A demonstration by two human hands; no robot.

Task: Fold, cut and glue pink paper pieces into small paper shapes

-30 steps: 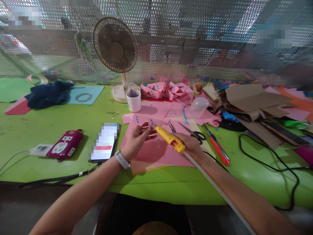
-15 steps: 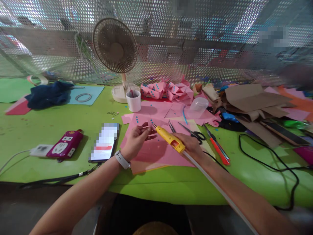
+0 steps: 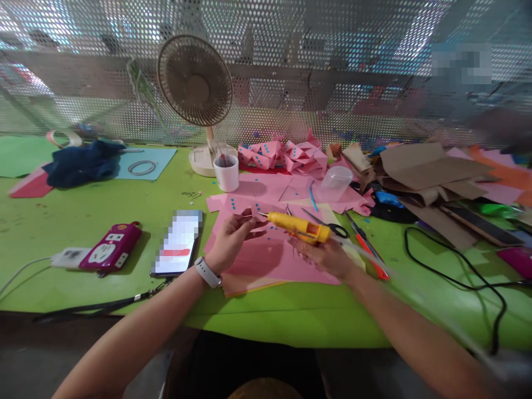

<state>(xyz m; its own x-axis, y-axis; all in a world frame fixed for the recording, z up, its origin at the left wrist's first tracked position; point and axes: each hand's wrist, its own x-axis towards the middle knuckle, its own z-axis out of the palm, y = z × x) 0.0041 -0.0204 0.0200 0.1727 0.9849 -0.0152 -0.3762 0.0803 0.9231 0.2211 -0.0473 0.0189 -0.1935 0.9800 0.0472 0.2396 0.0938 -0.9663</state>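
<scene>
My right hand [image 3: 328, 256] grips a yellow glue gun [image 3: 298, 227] with a long white glue stick trailing out of its back, blurred. Its metal nozzle points left, close to a small pink paper piece [image 3: 249, 215] pinched between the fingers of my left hand [image 3: 230, 239]. Both hands hover above a stack of pink paper sheets [image 3: 270, 260] on the green table [image 3: 103, 205]. A white watch sits on my left wrist.
A phone [image 3: 178, 243] and a magenta power strip [image 3: 110, 247] lie left. A white cup [image 3: 227, 172] and a fan [image 3: 195, 83] stand behind. Scissors [image 3: 332, 226], an orange cutter [image 3: 369, 252], a clear cup [image 3: 336, 182], brown paper [image 3: 432, 163] and a black cable [image 3: 457, 277] lie right.
My right hand has turned the glue gun from a slanted to a nearly level pose and shifted slightly right; the glue stick swung outward. The left hand stayed put.
</scene>
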